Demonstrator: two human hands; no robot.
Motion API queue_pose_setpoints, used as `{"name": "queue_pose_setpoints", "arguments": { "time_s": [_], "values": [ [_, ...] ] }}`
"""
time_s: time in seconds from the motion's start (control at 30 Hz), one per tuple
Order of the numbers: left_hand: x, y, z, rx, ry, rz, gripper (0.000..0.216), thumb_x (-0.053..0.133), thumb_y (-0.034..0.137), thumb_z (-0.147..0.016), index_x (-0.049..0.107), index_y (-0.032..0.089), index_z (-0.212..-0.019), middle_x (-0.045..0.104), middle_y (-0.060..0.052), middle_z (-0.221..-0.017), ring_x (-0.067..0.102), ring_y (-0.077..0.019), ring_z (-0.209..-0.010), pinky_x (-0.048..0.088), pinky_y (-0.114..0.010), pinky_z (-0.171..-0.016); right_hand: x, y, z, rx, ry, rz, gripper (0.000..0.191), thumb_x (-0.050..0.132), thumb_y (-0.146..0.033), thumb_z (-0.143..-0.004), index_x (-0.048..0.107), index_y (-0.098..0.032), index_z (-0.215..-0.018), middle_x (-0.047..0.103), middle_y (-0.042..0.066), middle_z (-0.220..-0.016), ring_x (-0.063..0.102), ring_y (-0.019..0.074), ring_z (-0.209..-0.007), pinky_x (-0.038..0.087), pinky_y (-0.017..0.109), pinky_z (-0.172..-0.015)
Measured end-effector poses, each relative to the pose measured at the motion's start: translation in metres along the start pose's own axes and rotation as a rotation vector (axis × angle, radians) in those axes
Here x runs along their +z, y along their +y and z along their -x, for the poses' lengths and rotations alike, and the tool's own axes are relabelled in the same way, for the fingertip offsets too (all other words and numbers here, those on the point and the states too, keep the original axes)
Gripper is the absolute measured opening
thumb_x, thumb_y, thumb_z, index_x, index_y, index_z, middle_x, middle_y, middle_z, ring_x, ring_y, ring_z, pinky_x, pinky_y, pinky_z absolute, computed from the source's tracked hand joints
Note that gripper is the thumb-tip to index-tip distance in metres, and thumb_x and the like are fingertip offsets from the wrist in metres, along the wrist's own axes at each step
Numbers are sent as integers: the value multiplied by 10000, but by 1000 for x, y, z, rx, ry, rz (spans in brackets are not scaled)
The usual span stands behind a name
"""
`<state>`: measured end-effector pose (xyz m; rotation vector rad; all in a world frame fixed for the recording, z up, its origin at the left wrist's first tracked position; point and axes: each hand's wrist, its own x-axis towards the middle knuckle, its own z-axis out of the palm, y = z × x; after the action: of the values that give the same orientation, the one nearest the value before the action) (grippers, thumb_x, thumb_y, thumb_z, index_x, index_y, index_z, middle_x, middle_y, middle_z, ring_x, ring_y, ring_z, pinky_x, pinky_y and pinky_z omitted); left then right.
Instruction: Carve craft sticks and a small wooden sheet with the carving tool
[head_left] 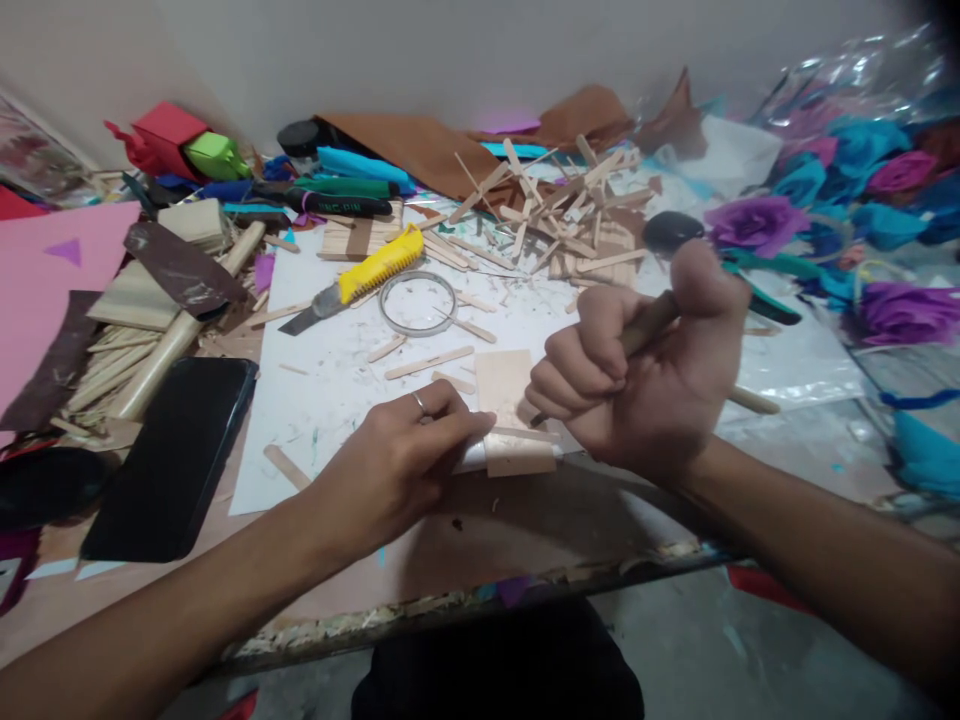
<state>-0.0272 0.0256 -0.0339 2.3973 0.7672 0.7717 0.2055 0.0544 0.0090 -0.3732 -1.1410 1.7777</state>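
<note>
My left hand [412,445], with a ring on one finger, pinches the end of a craft stick [529,434]. That stick lies across a small pale wooden block [517,459] near the front edge of the white paper. Closed in a fist, my right hand [637,360] grips a brown-handled tool [649,322], thumb raised. Its narrow dark tip points down at the block, close to the stick; the fingers hide much of the tool, and its exact kind cannot be made out.
Behind the block lie a yellow box cutter [382,265], a clear tape ring [417,304] and a heap of craft sticks [559,205]. A black phone [176,455] rests at left. Green-handled pliers [772,300] and paper flowers [757,222] are at right.
</note>
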Motion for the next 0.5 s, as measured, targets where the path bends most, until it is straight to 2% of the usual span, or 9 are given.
{"name": "queue_pose_setpoints", "arguments": {
  "time_s": [0.23, 0.37, 0.5],
  "values": [
    [4, 1, -2, 18, 65, -39, 410, 595, 8, -947, 682, 215, -1290, 647, -52, -1013, 620, -128, -842, 494, -248, -703, 2, 0, 0, 11, -16, -37, 674, 482, -749, -960, 401, -224, -544, 244, -79, -418, 188, 82, -351, 221, 247, -367],
    [5, -3, -1, 80, 120, -129, 311, 607, 42, -969, 712, 210, -1209, 654, -100, -1232, 674, -137, -938, 550, -249, -763, 5, 1, 1, 20, 10, -35, 682, 488, -748, -957, 393, -221, -534, 231, -79, -412, 181, 81, -359, 223, 246, -375],
    [6, -5, -3, 71, 125, -206, 281, 604, 147, -1014, 697, 222, -1269, 583, -141, -1438, 685, -198, -1136, 587, -285, -839, 9, 1, 1, 3, 27, -33, 708, 468, -769, -951, 372, -220, -514, 218, -78, -402, 155, 77, -358, 211, 251, -376]
  ]
}}
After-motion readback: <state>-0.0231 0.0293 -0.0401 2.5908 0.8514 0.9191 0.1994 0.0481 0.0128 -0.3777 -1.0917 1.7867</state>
